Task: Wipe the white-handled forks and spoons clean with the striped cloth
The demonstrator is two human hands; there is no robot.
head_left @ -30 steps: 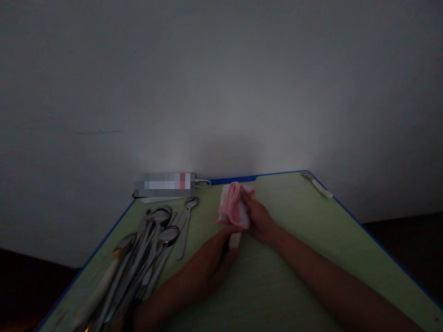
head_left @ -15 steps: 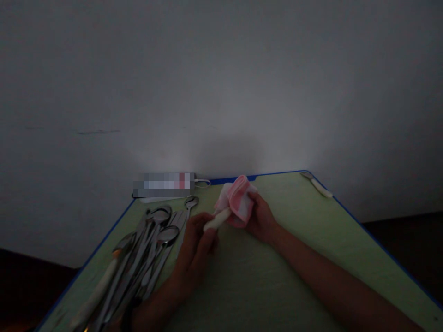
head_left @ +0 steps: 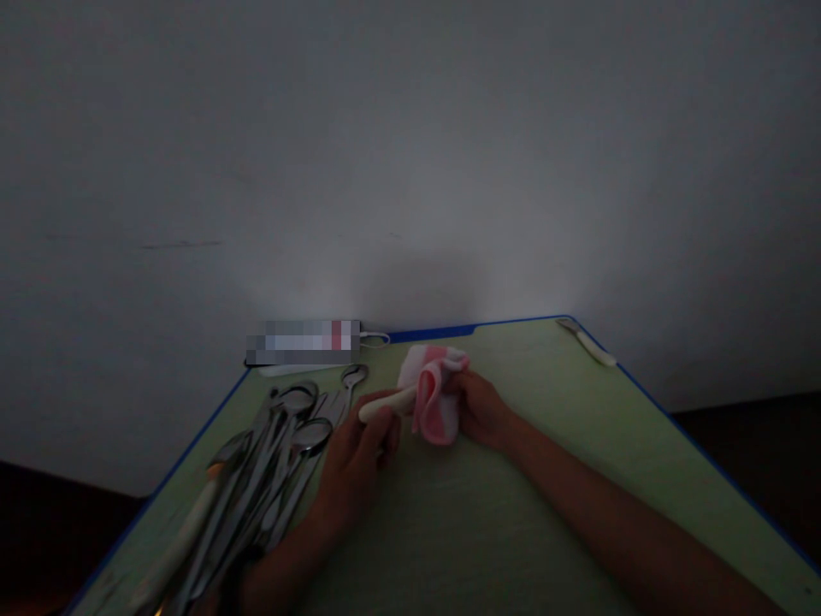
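My left hand (head_left: 356, 458) is closed around the white handle (head_left: 385, 405) of a utensil, thumb along the top. The utensil's other end is wrapped inside a pink and white cloth (head_left: 428, 411), so its kind is hidden. On the right side my right hand (head_left: 482, 409) grips the bunched cloth around that end. Both hands are held over the middle of the green table (head_left: 475, 522). Close to my left forearm lies a pile of metal spoons and other cutlery (head_left: 256, 470), partly covered by the arm.
A white-handled utensil (head_left: 588, 345) with a metal head lies at the far right corner. At the back left is a blurred-out device (head_left: 304, 344) with a white cable loop (head_left: 377, 340). A single spoon (head_left: 353, 376) lies near it. The grey wall (head_left: 423, 171) rises behind the table.
The cloth has turned and shifted slightly down and left around the utensil. My left hand has drawn a little left with the handle, which lies flatter. The cutlery pile looks unmoved.
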